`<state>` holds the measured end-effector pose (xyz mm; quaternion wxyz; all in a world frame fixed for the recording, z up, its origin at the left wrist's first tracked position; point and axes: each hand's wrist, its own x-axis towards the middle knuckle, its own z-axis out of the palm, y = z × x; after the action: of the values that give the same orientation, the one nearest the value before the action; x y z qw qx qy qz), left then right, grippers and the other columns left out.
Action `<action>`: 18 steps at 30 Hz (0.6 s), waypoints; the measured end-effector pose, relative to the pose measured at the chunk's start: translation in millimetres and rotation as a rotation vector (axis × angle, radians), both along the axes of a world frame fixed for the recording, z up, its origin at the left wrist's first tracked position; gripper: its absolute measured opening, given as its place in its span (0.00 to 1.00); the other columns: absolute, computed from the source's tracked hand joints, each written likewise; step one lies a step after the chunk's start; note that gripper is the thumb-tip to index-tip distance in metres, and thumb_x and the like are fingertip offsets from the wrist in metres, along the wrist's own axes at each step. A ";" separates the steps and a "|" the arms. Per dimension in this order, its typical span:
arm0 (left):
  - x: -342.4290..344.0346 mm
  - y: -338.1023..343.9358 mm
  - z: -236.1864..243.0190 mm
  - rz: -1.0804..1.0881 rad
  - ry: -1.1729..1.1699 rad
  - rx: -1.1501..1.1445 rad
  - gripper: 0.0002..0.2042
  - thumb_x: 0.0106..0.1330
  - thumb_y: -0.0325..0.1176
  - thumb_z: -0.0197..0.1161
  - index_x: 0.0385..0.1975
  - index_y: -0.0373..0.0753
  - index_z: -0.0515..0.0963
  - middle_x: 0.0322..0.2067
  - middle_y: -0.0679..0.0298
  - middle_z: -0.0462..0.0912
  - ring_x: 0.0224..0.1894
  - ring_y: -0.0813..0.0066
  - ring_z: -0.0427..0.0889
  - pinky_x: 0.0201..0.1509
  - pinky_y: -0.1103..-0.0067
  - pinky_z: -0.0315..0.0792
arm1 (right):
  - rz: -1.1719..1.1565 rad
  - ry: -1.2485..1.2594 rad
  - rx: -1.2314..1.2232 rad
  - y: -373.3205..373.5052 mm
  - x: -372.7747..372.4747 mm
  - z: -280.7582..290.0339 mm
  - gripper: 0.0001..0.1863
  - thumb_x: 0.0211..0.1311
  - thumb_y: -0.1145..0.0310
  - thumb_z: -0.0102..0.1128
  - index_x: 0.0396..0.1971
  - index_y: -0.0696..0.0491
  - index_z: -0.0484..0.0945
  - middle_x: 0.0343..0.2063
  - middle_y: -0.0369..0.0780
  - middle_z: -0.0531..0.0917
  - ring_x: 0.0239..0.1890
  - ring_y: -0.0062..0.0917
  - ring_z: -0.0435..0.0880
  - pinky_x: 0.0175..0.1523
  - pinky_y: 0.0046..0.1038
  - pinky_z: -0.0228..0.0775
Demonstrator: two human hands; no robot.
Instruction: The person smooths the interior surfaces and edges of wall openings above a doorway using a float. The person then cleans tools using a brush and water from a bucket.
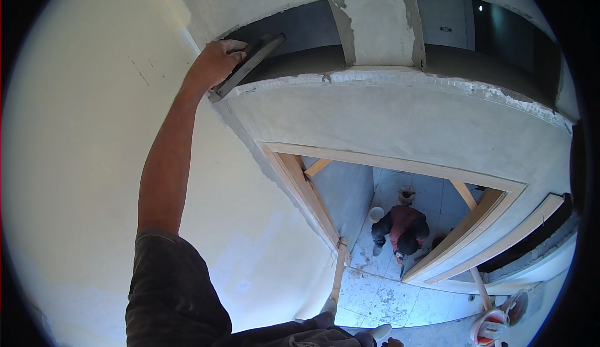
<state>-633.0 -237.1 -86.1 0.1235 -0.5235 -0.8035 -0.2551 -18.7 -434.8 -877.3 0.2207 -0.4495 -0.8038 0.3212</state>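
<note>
My left hand (pixel 222 62) grips a dark, flat trowel (pixel 256 59), held at the lower left corner of the left rectangular opening (pixel 300 22) high in the grey plastered wall (pixel 394 115). The trowel lies at a slant beside a rough whitish edge where this wall meets the cream wall (pixel 87 159). A second opening (pixel 444 28) sits to the right, past a plastered pillar. At the bottom edge, what seems to be my right hand (pixel 392 342) shows only as a small sliver, its fingers unclear.
Below is a wooden-framed doorway (pixel 394 162) with braces, where a co-worker (pixel 406 228) in red and dark clothes crouches on a tiled floor (pixel 375 297) by a white bucket (pixel 376 214). My feet show far below. Buckets (pixel 487 328) and leaning boards (pixel 512 234) are at lower right.
</note>
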 end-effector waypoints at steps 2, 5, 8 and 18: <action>-12.1 15.7 -1.6 0.046 0.102 -0.010 0.17 0.64 0.33 0.57 0.51 0.35 0.78 0.41 0.54 0.85 0.42 0.62 0.83 0.50 0.74 0.73 | -0.005 -0.056 -0.095 -1.4 -0.1 6.1 0.18 0.54 0.59 0.60 0.35 0.60 0.81 0.33 0.49 0.84 0.39 0.44 0.81 0.46 0.43 0.72; -22.0 31.9 -6.1 0.086 0.209 -0.100 0.17 0.63 0.34 0.59 0.51 0.35 0.78 0.42 0.53 0.84 0.44 0.67 0.83 0.49 0.76 0.72 | -0.022 -0.139 -0.232 -2.5 -4.9 18.3 0.20 0.55 0.58 0.59 0.39 0.61 0.80 0.36 0.50 0.83 0.42 0.45 0.81 0.50 0.43 0.71; -24.5 43.4 -11.4 0.181 0.255 -0.153 0.17 0.62 0.33 0.59 0.49 0.35 0.79 0.44 0.51 0.83 0.47 0.62 0.82 0.53 0.75 0.71 | -0.042 -0.216 -0.376 -2.8 -12.6 38.0 0.23 0.57 0.57 0.59 0.43 0.62 0.80 0.39 0.52 0.83 0.46 0.46 0.80 0.53 0.43 0.70; -5.1 39.5 -3.3 -0.010 -0.136 -0.117 0.17 0.64 0.34 0.59 0.51 0.36 0.78 0.40 0.57 0.84 0.40 0.72 0.80 0.46 0.79 0.72 | 0.033 -0.345 -0.367 2.7 -15.8 52.6 0.26 0.56 0.54 0.59 0.45 0.61 0.79 0.40 0.52 0.83 0.48 0.45 0.80 0.54 0.42 0.69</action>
<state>-638.1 -197.5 -89.4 0.0365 -0.5155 -0.8209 -0.2431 -34.6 -432.2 -824.7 -0.0105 -0.5169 -0.7651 0.3837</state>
